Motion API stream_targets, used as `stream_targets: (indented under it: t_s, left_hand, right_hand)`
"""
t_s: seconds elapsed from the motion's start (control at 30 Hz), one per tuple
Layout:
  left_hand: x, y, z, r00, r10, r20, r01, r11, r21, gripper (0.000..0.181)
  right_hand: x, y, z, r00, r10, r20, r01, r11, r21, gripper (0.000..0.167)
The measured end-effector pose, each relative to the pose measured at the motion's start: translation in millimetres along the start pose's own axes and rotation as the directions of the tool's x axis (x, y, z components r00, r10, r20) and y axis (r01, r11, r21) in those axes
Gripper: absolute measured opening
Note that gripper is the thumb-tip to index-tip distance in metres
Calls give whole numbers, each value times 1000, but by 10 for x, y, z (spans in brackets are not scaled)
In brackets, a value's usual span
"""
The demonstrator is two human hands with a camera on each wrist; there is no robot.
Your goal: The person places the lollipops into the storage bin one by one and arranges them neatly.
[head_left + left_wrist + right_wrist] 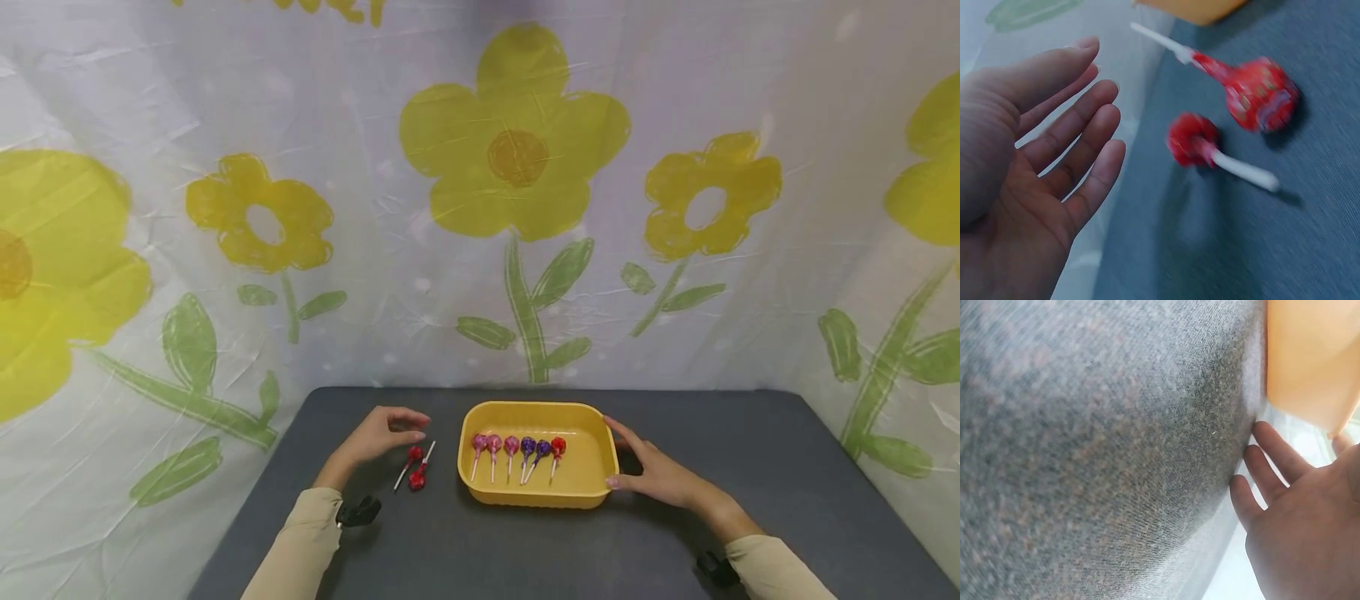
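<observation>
My left hand (384,433) hovers just beside two red lollipops on the table, its fingers relaxed and apart from them. In the left wrist view the nearer lollipop (1263,94) and the other lollipop (1192,139) lie with white sticks pointing different ways; the left palm (1029,231) holds nothing. A yellow tray (588,467) stands at the middle. In it lie three pink lollipops (494,443), two purple lollipops (528,447) and one red lollipop (558,448), in a row. My right hand (660,475) touches the tray's right end, thumb at the near corner, with fingers extended.
Dark grey cloth covers the table (420,550). Behind it hangs a pale curtain (375,292) printed with yellow flowers. Dark straps with small devices sit at the left wrist (358,512) and right wrist (717,570).
</observation>
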State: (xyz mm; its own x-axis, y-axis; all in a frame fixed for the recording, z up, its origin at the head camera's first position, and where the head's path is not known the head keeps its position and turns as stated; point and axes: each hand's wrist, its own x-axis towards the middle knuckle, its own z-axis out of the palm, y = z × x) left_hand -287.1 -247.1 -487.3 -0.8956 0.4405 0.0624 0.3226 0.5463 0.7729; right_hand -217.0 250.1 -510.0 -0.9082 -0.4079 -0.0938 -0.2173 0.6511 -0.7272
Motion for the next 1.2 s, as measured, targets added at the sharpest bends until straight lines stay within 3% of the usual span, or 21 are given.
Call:
stream_targets:
  t_s: [0.2,0.57,0.97,1.2]
  left_hand:
    - [-114,-209,41,999,-45,29,46,998,-37,40]
    - [-185,-408,145,998,-49,41,51,998,-42,42]
    - [-190,-411,215,997,-70,-35,71,997,22,29]
    - [-203,-441,234,997,-54,-45,56,997,43,25]
  right_hand:
    - [3,-10,1,1000,15,19,-16,1000,21,95]
    - [15,7,-1,1000,14,15,-15,999,34,95]
    - [9,0,-10,1000,11,2,-11,1000,16,96]
    - [0,-5,-8,1000,12,6,-12,1000,20,94]
